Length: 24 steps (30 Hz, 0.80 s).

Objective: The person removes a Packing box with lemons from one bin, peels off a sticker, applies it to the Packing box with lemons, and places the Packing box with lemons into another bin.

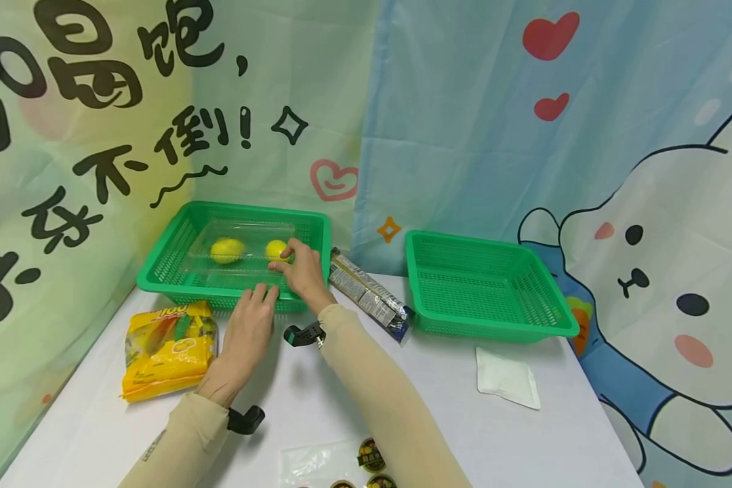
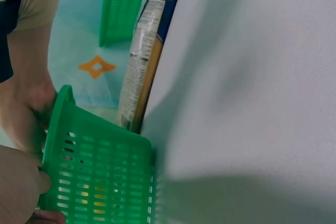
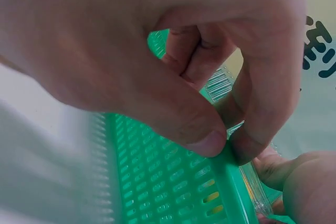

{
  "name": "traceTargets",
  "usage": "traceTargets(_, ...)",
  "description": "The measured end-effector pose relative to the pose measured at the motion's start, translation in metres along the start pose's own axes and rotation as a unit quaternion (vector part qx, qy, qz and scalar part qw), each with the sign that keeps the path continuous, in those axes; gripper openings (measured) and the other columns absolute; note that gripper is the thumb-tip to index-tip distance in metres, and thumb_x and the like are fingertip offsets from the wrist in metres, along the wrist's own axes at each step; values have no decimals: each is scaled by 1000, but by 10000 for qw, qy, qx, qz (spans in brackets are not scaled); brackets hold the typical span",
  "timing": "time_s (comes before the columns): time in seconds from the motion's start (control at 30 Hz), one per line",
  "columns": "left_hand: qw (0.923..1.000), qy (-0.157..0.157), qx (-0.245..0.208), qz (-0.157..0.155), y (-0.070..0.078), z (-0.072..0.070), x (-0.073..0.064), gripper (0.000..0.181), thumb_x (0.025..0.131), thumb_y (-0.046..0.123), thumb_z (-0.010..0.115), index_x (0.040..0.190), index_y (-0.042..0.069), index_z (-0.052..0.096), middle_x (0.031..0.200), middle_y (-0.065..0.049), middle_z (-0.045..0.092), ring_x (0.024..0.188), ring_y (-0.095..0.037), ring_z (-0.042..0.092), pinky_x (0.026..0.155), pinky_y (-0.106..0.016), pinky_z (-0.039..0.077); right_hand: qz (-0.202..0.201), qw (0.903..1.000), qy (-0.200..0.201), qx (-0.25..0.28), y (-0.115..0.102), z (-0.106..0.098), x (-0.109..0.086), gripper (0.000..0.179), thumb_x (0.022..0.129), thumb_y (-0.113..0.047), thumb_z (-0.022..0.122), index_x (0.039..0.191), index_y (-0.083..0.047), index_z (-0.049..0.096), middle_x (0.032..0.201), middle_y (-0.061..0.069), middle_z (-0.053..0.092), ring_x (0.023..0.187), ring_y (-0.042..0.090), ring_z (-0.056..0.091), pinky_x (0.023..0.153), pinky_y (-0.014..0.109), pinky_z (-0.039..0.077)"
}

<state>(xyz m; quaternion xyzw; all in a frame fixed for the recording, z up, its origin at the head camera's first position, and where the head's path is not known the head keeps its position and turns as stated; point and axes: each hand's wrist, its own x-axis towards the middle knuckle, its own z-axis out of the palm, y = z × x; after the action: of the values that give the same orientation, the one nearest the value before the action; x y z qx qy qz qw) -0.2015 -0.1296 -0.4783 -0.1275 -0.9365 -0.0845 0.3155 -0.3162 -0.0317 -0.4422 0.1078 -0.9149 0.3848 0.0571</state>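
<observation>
Okay, clear container [image 1: 250, 238] being worked on in the left basket [image 1: 183, 290]

So, two yellow fruits [image 1: 228, 251] can be seen through the plastic, spaced apart. The right hand [image 1: 305, 272] is held at the container's right end, fingers bent, thumb and forefinger brought pretty close together; whether plastic or rim is pinched honestly can't be told. The left hand [image 1: 251, 332] is placed at the basket's front rim with fingers bent, though its exact grip is hidden.

A yellow bag [image 1: 169, 352] is parked near the left hand, and a silver-blue packet [image 1: 369, 291] is wedged between that basket and the right basket [image 1: 472, 285]. A white sachet [image 1: 507, 377] is laid out in front of the latter.
</observation>
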Motion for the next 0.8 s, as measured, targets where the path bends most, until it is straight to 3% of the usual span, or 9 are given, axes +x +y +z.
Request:
traceTargets(0.43,10000,21,-79,-47,-1,0,0,36,84,-15,75,119,-9,69,108,-26,67,86,-40,62,84,-45,58,-331,9989,128,319,3,-5,-3,23,89,-28,83,93,-13,66,92,8,72,64,17,48,60,24,41)
traceTargets(0.8,9999,84,-60,-20,0,-1,-1,37,82,-16,76,117,-9,70,107,-26,67,86,-41,63,84,-45,58,-290,9972,252,637,5,-10,-8,21,91,-28,81,92,-14,66,94,10,72,56,13,41,53,23,37)
